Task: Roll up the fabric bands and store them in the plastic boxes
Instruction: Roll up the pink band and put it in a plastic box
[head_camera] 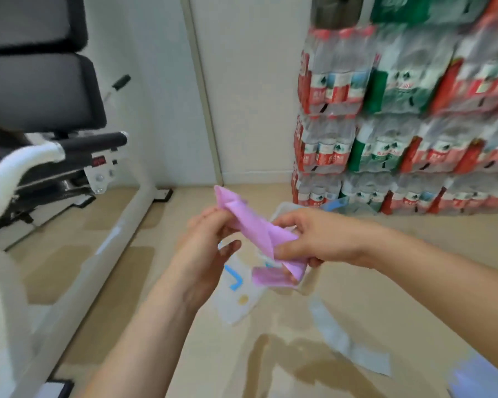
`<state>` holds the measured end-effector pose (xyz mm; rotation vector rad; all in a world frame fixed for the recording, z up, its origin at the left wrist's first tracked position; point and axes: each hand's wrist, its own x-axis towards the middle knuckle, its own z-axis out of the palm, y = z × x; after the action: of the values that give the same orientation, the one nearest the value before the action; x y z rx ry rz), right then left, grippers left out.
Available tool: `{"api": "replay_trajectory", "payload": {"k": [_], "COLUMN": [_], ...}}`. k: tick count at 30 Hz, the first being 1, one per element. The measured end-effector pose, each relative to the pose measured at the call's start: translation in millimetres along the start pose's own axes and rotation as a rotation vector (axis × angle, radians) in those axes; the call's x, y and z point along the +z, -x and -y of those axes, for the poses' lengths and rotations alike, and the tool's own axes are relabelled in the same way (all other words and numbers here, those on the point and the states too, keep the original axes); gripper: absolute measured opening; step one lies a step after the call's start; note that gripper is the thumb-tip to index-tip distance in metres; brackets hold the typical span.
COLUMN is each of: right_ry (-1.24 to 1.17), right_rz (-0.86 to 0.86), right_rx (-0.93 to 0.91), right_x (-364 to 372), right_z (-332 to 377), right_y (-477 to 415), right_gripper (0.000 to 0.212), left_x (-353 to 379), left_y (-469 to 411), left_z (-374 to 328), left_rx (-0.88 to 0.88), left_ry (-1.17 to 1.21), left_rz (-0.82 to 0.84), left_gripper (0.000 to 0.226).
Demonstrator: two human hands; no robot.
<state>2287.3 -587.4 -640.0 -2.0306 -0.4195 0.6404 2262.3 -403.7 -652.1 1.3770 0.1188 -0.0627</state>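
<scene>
Held in the air directly above the clear plastic box (233,307) with blue clips, the pink fabric band (253,225) is a flat, soft strip folded lengthwise. Its long axis runs on a diagonal, from a free tip up and away from the box on the left side down to a tail on the right side. The left hand (207,239) pinches the upper stretch with its fingertips gathered on the cloth. The right hand (325,239) is curled round the lower stretch, thumb on top. Below that grip the tail doubles back towards the box, though blur hides whether it is already wound or only folded. The right hand seems nearer the end where a roll would start, so it would likely turn the cloth while the left feeds and keeps it taut along that diagonal. The box lies on a beige floor (270,369) with a glossy sheen. Just right of the box and nearer the person, a pale blue-grey band (338,338) lies unrolled on the floor. Beyond the box to the right stand shrink-wrapped packs of bottled water (400,116), stacked high against a white wall (250,96). Well left of the box is a white-framed exercise machine (55,145) with black pads.
</scene>
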Motion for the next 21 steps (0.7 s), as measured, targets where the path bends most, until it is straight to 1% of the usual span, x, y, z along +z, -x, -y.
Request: {"api": "replay_trajectory", "payload": {"k": [2,4,6,8,10,12,15,17,19,20,21], "right_ry": [-0.034,-0.095,-0.046,-0.01,-0.142,-0.315,-0.585,-0.74,-0.768,-0.73,-0.683], "right_rz": [-0.004,-0.04,-0.042,-0.049,-0.041,-0.006,-0.019,-0.012,-0.017,-0.05,-0.095], "right_rx": [-0.055,-0.043,0.009,-0.003,-0.088,-0.147,-0.134,-0.098,-0.084,-0.094,-0.104], "right_x": [-8.4,-10.5,-11.1,-12.3,-12.9,-11.3,-8.8,-9.2,-8.2,-7.1,-5.7], "right_z": [15.8,21.1,21.0,23.5,31.0,33.6,28.9,28.5,26.9,25.6,24.2], "right_y": [38.5,71.3,88.4,94.5,94.9,90.6,79.4,76.3,73.5,70.6,67.0], "right_gripper": [0.015,0.019,0.03,0.045,0.043,0.035,0.03,0.036,0.048,0.051,0.048], "left_x": [12.7,31.8,53.7,69.4,76.0,76.2,66.1,59.9,55.8,55.2,55.6], "left_y": [12.9,29.0,44.1,56.0,63.6,64.2,56.2,49.7,44.3,42.5,41.3], "left_z": [-31.1,-56.2,-72.0,-75.5,-71.0,-64.7,-60.3,-58.3,-53.2,-51.6,-50.5], "left_rx": [0.027,0.044,0.089,0.136,0.163,0.157,0.136,0.126,0.117,0.109,0.093], "left_ry": [-0.023,-0.02,0.026,0.045,0.043,0.041,0.064,0.054,-0.049,-0.094,-0.135], "left_rz": [0.083,0.13,0.111,0.086,0.076,0.053,-0.008,-0.049,-0.075,-0.059,-0.024], "left_gripper": [0.014,0.013,0.013,0.019,0.021,0.012,0.013,0.016,0.014,0.012,0.013]}}
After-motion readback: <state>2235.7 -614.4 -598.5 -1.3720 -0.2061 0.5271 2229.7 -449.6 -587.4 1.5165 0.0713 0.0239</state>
